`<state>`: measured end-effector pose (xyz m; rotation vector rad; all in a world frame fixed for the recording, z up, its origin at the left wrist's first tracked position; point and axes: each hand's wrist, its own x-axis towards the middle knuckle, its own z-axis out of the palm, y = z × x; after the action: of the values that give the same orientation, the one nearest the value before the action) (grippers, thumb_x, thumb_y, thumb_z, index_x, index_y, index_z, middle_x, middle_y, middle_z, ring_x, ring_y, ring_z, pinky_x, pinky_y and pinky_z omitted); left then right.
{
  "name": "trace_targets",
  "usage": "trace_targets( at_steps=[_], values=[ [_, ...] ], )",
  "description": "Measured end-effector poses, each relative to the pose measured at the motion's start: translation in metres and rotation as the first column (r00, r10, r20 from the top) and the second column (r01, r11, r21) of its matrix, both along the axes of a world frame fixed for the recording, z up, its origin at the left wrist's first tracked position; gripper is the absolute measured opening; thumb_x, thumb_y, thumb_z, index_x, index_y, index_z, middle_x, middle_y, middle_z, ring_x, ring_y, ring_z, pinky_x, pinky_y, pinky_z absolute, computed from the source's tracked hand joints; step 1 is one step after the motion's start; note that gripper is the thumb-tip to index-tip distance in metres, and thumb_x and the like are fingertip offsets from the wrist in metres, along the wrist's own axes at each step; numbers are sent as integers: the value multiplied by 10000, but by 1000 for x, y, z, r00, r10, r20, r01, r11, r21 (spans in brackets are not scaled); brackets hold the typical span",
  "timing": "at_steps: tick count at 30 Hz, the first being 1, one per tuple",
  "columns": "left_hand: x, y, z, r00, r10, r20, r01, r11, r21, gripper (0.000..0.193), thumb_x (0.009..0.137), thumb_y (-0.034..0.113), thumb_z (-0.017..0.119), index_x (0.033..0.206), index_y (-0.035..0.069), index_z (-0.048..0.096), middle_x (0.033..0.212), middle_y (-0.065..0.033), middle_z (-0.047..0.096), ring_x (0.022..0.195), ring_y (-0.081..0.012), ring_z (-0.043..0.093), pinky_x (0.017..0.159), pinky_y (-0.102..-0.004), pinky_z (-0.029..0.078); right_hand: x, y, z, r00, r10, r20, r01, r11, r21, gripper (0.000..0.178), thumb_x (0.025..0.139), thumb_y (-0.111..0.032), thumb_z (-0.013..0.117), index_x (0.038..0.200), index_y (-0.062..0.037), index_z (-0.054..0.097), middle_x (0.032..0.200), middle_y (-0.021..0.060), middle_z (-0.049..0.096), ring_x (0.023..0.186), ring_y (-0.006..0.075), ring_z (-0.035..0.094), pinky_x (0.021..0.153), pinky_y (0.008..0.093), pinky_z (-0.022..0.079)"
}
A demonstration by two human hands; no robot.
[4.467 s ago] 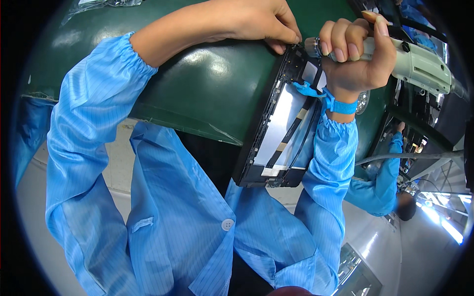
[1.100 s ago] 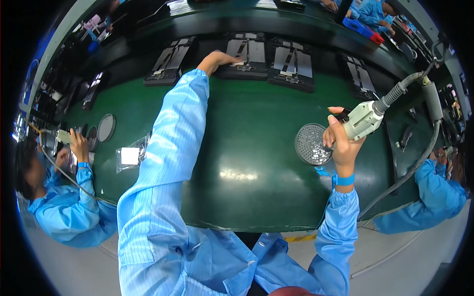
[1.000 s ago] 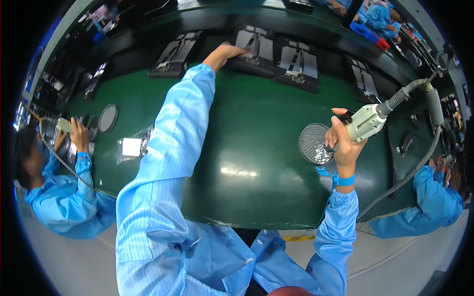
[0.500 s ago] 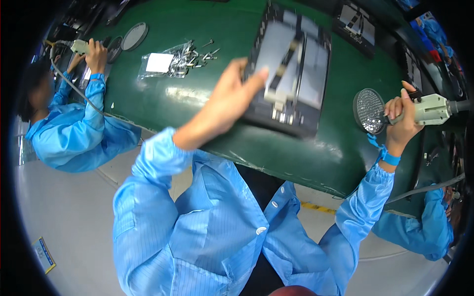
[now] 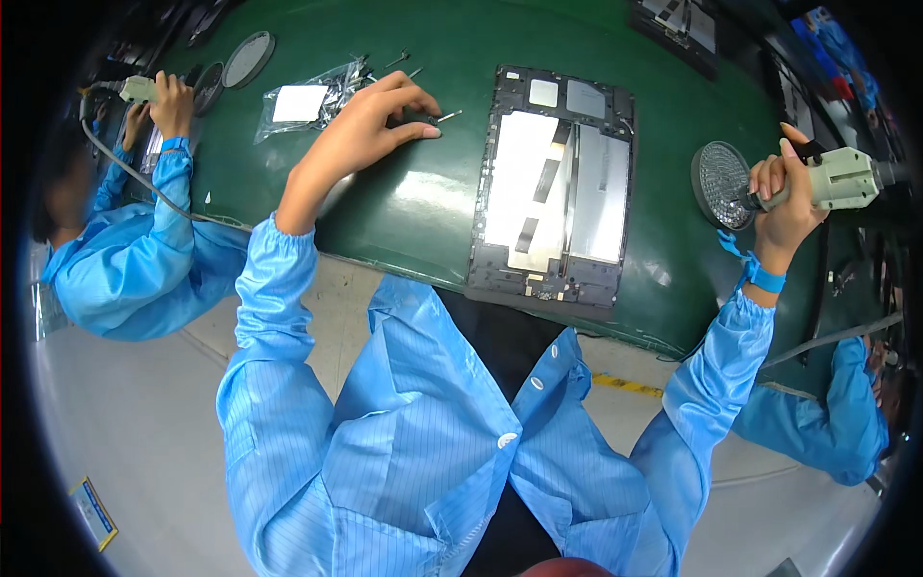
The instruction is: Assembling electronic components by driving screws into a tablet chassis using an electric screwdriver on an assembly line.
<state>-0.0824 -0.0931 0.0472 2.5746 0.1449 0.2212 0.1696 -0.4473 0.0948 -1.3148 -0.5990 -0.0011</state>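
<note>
My left hand point(image 5: 370, 115) is over the table beside a clear bag, its thumb and forefinger closed about the dark end of a small metal part point(image 5: 449, 116); the shiny end sticks out to the right. My right hand point(image 5: 786, 197) is wrapped round a pale electric screwdriver point(image 5: 846, 181). The screwdriver's front end points left, over a round dish point(image 5: 719, 183) of small shiny pieces. Between my hands an opened tablet point(image 5: 601, 183) lies flat, with silver panels, black strips and a dark frame. Neither hand touches it.
The clear bag point(image 5: 298, 103) with a white label has several loose metal parts point(image 5: 358, 77) by it. Another opened device point(image 5: 678, 34) lies at the far right. Two round dishes point(image 5: 248, 60) stand far left, near a co-worker point(image 5: 144, 231). Another blue sleeve point(image 5: 817, 433) shows at right.
My left hand has let go of the tablet and moved left to the small parts. The tablet has come nearer and now lies on the table. My right hand still grips the screwdriver.
</note>
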Motion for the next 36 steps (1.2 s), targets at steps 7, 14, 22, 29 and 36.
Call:
trace_targets(
  at_steps=[7,14,22,29,36],
  values=[
    [22,19,-10,942,30,335,-49,998,47,126,912,118,663,941,-4,664,882,-102,641,770,-239,639,668,-336,498,-2,0,-2,1000,-4,3,4,1000,-4,249,888,-15,579,1096,118,615,558,12,423,437,103,403,447,283,380],
    [80,-13,-23,962,139,234,-18,890,-456,250,939,212,676,1045,-13,686,861,-74,712,758,-112,661,671,-246,532,2,0,-5,1000,-3,8,4,1000,-15,256,884,-13,586,1096,127,610,557,16,422,437,110,404,448,286,378],
    [89,-23,-41,966,240,92,-147,809,-569,327,922,292,704,1029,-18,706,800,-30,661,703,-73,572,628,-211,446,17,-15,-24,1000,-22,2,22,999,-26,315,909,-53,569,1175,115,583,569,8,392,456,117,400,477,300,387],
    [90,-25,-41,953,292,87,-187,787,-588,299,939,256,690,1041,-25,688,761,2,590,687,-68,526,657,-199,429,11,-13,-27,985,-29,-170,44,995,86,218,921,-74,583,1115,26,584,510,-6,386,366,103,370,382,280,381],
    [96,-38,-33,958,283,51,-206,799,-566,322,953,258,669,1091,-32,686,744,14,573,654,-53,486,600,-199,389,15,-19,-36,985,-50,-168,71,990,122,156,922,-60,572,1055,21,587,506,-3,391,364,106,376,381,280,383]
  ],
)
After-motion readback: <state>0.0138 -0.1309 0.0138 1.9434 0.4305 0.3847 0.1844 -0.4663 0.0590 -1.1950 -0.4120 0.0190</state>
